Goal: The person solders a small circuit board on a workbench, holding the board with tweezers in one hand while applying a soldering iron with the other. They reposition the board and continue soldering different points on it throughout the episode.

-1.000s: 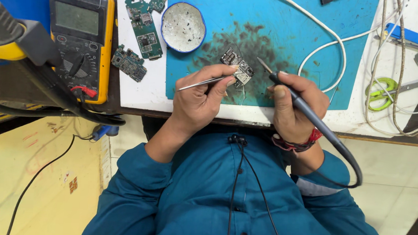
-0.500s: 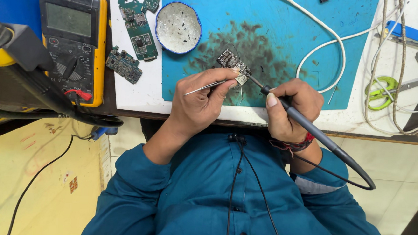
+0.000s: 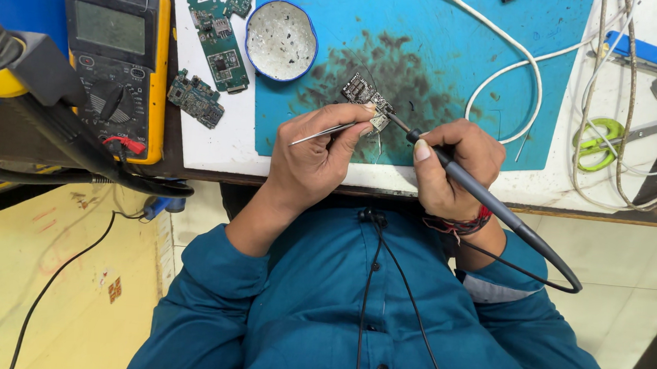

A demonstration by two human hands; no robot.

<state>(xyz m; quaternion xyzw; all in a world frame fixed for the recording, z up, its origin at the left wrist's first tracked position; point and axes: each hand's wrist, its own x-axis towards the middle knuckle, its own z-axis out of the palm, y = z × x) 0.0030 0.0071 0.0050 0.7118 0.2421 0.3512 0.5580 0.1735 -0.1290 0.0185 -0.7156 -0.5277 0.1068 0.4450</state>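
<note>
Stained blue mat (image 3: pixel 444 32) on white bench (image 3: pixel 217 143) is noted; tweezers (image 3: pixel 324 132) are pinched by left hand (image 3: pixel 318 161), soldering iron (image 3: pixel 465 181) gripped by right hand (image 3: pixel 455 166), both at small circuit board (image 3: pixel 364 95).

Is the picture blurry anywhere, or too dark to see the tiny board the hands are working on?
Head view: sharp and evenly lit; the small circuit board on the blue mat is clear, with tweezers in the left hand and a soldering iron in the right hand. Only soft shadows; edges bend slightly.
</note>
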